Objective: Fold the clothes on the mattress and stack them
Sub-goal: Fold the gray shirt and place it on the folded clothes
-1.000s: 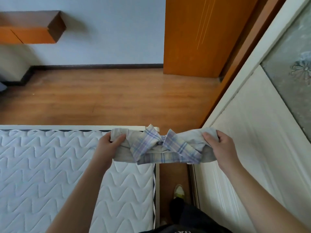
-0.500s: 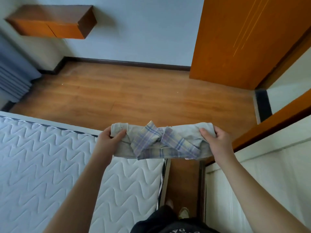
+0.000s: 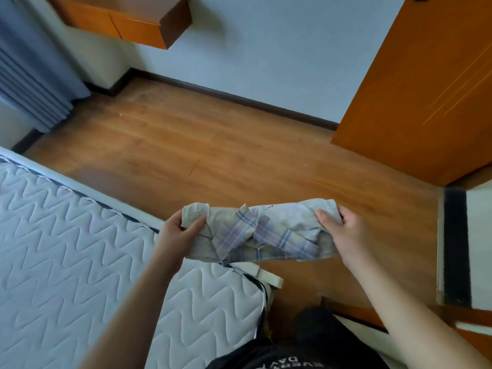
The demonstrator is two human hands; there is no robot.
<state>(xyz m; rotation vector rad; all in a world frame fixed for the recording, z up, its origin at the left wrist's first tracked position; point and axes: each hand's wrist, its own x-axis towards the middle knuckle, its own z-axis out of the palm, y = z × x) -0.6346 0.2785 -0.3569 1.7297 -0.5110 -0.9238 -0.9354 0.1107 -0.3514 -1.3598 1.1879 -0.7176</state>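
the folded shirt [image 3: 262, 231] hangs in the air between both hands, stretched out as a long band above the near corner of the mattress [image 3: 66, 249], partly over the wooden floor [image 3: 213, 155]. it is pale grey-beige cloth with a plaid collar in purple, blue and yellow lying across its middle, the two collar points crossing toward the lower side.

the left hand [image 3: 177, 235] holds the band's left end, its grip narrow and closed on the cloth: the thumb lies across the top face and the fingers curl under and over the bunched edge. the right hand [image 3: 343, 230] holds the right end the same way, thumb on top, fingers wrapped behind the fold. both forearms reach up from the bottom of the view, the left one passing over the mattress.

the mattress is white with a quilted zigzag pattern and dark piping along its edge; its corner sits just below the shirt. a small pale object, perhaps part of the bed frame [image 3: 269, 276], pokes out beside that corner. beyond the floor stand an orange wooden door [image 3: 426, 89], a wall-mounted wooden shelf [image 3: 127, 20] and a blue-grey curtain [image 3: 29, 70].
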